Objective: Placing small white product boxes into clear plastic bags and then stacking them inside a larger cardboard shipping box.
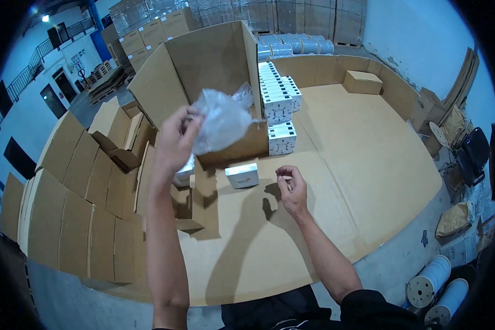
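My left hand (179, 140) is raised over the cardboard-covered table, its fingers closed on a crumpled clear plastic bag (221, 122). The bag hangs in front of a tall open cardboard box (206, 60). My right hand (293, 190) is curled above the table, thumb against fingers; whether anything small is between them I cannot make out. Between the two hands lies a small white box (242, 176). Beside my left wrist stands an open cardboard carton (190, 224) with a white box (185, 171) in it, partly hidden by my arm.
Stacks of white patterned boxes (278, 107) stand right of the tall box. Flat-sided cardboard cartons (74, 220) line the table's left side. A closed carton (363, 82) sits at the far right. Cable spools (429, 280) and a dark chair (470, 157) are on the floor at right.
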The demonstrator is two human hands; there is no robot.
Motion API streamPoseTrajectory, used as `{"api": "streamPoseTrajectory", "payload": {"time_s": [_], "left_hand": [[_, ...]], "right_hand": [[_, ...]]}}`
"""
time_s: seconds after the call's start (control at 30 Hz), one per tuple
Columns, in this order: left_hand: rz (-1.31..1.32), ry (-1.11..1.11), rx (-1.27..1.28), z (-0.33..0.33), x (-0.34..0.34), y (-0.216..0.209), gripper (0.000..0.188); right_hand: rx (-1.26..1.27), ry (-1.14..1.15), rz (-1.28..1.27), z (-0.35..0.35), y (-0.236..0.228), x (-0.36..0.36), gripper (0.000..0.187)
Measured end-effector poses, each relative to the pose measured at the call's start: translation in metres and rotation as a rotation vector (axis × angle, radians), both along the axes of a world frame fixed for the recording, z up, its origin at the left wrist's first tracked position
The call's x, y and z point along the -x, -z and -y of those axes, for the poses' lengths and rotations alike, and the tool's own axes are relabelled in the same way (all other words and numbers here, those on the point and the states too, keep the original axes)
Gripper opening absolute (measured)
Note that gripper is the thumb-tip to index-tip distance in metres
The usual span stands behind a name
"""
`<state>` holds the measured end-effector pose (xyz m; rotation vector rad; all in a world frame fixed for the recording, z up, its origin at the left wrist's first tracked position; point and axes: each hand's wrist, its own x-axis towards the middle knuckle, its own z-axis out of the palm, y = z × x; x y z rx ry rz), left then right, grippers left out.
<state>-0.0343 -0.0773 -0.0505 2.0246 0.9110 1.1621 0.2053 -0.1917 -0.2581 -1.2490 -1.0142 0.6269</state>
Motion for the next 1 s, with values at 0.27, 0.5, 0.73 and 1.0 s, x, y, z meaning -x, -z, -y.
{"api": "streamPoseTrajectory", "payload": {"time_s": [0.27, 0.5, 0.73, 1.0], "left_hand": [[0.003, 0.105, 0.427, 0.097, -0.012, 0.103, 0.014], [-0.146, 0.109, 0.539, 0.098, -0.01, 0.154, 0.022], [0.825, 0.183, 1.027, 0.108, -0.014, 0.206, 0.034], [0.41, -0.005, 0.661, 0.109, -0.028, 0.213, 0.025]], "right_hand": [[-0.269, -0.314, -0.02, 0.02, -0.026, 0.006, 0.043], [0.118, -0.481, 0.255, 0.029, -0.042, 0.015, 0.046], [0.217, -0.352, -0.165, 0.02, -0.014, 0.024, 0.017], [0.276, -0.391, -0.213, 0.018, -0.014, 0.024, 0.018]]}}
